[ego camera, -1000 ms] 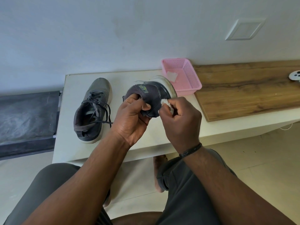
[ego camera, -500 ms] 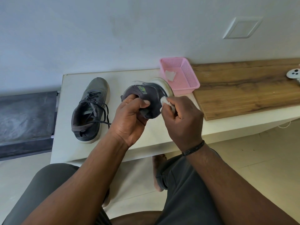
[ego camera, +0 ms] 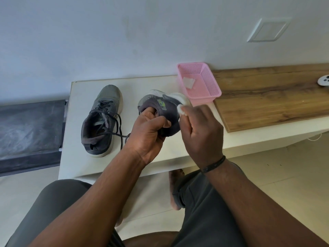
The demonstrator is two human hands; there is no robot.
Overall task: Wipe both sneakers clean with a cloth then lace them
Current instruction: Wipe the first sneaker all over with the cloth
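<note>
Two hands | left hand (ego camera: 149,134) fingers inside sneaker (ego camera: 160,107) | right hand (ego camera: 201,132) pinches cloth (ego camera: 180,110)

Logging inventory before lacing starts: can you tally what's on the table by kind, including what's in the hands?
Sneakers: 2, one on the table, one held in the left hand
White cloths: 2, one in the right hand, one in the basket
Pink baskets: 1
Total: 5
</note>
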